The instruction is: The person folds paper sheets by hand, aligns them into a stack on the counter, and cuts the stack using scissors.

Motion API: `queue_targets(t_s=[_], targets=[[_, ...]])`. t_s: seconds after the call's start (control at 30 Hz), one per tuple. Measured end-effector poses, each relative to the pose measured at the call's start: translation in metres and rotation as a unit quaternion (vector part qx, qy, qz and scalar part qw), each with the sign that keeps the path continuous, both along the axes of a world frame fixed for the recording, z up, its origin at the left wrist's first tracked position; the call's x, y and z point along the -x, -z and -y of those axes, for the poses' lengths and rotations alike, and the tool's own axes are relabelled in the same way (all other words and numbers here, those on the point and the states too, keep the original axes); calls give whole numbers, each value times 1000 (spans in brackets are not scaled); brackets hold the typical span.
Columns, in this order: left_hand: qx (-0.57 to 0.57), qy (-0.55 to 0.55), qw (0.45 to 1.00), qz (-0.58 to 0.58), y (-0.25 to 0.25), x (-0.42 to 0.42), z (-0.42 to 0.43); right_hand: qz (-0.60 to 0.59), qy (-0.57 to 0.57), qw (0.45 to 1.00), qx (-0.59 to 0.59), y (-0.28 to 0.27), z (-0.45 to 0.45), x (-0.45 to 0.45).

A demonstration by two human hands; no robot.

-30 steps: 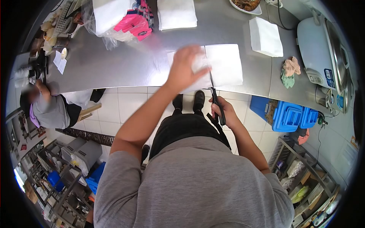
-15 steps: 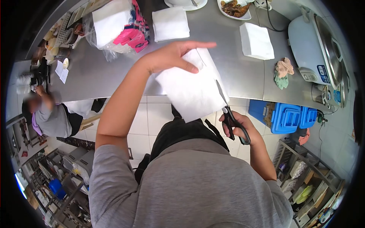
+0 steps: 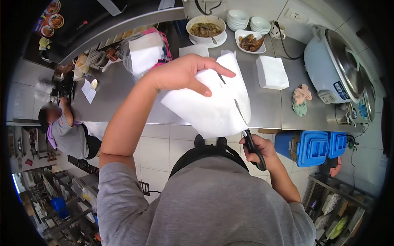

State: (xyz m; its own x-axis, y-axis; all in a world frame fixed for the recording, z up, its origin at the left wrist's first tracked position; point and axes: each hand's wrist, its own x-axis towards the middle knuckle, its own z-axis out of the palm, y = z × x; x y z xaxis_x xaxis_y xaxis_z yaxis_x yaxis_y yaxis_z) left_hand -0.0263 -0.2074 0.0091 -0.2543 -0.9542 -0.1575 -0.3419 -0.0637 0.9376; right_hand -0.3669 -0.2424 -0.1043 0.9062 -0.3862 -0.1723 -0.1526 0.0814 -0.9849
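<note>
My left hand (image 3: pixel 192 74) grips a stack of white paper sheets (image 3: pixel 205 107) at its upper part, thumb on the near face and fingers over the far side. The sheets hang over the counter's front edge. Black-handled scissors (image 3: pixel 255 152) are in my right hand (image 3: pixel 266 149), with fingers through the handle loops. Their blades run up into the right part of the paper, and one blade's tip shows near my left index finger. To the right of the cut, a strip of paper (image 3: pixel 240 88) stands slightly apart from the rest.
On the steel counter (image 3: pixel 266 108) are a square white paper stack (image 3: pixel 272 72), a crumpled cloth (image 3: pixel 301 99), a rice cooker (image 3: pixel 328 65), food dishes (image 3: pixel 206 29) and a plastic-wrapped paper pack (image 3: pixel 145 51). Blue lidded bins (image 3: pixel 312 149) stand below. Another person (image 3: pixel 67 131) works at left.
The view has tilted up, so the far bowls show. The scissors have moved further into the paper, and their handles have come closer together. The strip at right has parted more.
</note>
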Motion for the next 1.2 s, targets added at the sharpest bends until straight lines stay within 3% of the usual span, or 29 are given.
queue_targets(t_s=[0.33, 0.53, 0.63, 0.93, 1.2], targets=[[66, 45, 997, 21, -36, 8, -6, 94, -24, 995, -3, -19, 4, -17], [64, 46, 996, 36, -54, 10, -11, 85, -28, 996, -5, -25, 4, -19], [68, 50, 996, 34, -57, 10, -12, 53, -22, 996, 61, -31, 2, -19], [94, 77, 992, 31, -60, 15, -11, 135, 7, 991, 16, -35, -3, -30], [72, 61, 995, 20, -62, 15, -12, 112, 12, 990, 82, -30, 0, -26]])
